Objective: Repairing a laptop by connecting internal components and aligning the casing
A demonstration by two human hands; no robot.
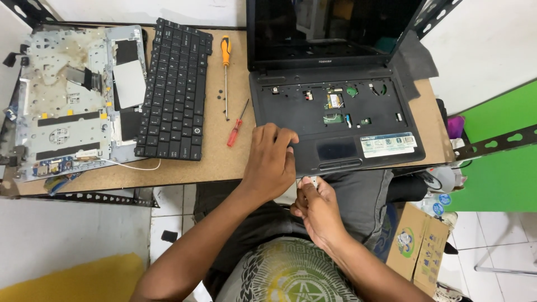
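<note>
Item, laptop [335, 112]: black, lid open, lying at the right of the brown desk [218, 162] with its keyboard out and the bay exposing small boards and cables. Its front edge is overhanging the desk toward the person's lap.

Item, left hand [271, 159]: resting palm-down on the laptop's front left corner, fingers curled over the palm rest beside the touchpad [337, 150]; it is pressing on the case rather than closing round anything.

Item, right hand [314, 202]: sitting just below the laptop's front edge, fingertips pinched narrowly together at that edge (whether something small is being held between them cannot be told).

Item, detached keyboard [174, 89]: black, lying flat left of the laptop, its left side overlapping the metal panel.

Item, orange-handled screwdriver [225, 72]: lying between keyboard and laptop, tip pointing toward the person.

Item, red-handled screwdriver [237, 126]: smaller, lying slanted just beside the first, near the left hand.

Item, loose screws [217, 98]: a few dark ones sitting on the desk beside the orange-handled tool.

Item, grey metal panel [72, 100]: a stripped laptop chassis part occupying the desk's far left, with a white cable trailing from it.

Item, cardboard box [417, 246]: standing on the floor to the person's right.
</note>
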